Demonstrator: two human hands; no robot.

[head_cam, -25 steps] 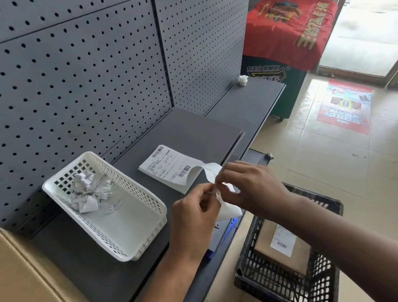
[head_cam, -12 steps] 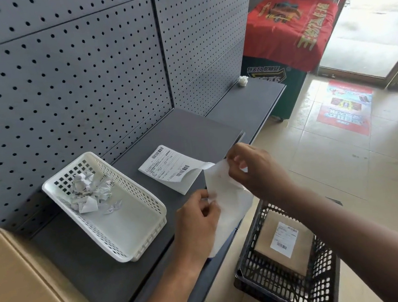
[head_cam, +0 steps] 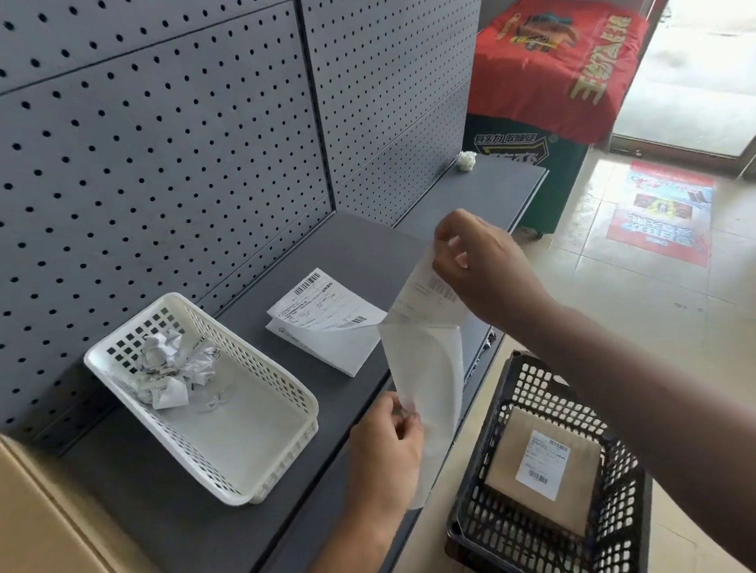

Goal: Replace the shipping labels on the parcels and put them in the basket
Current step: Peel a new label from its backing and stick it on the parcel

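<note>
Right hand (head_cam: 482,269) grip pinches label (head_cam: 432,287) top; left hand (head_cam: 386,455) grip pinches backing sheet (head_cam: 428,374) lower edge. Paper hangs between hands, beside black basket (head_cam: 630,531) holding labelled parcel (head_cam: 580,503).

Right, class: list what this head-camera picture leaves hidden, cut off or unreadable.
Head view:
Held label text: too small, blurred.
Box: cut off by left and bottom edges.
Basket: near corner cut by bottom edge, far rim behind right arm.
Scraps in tray: crumpled, print unreadable.
</note>
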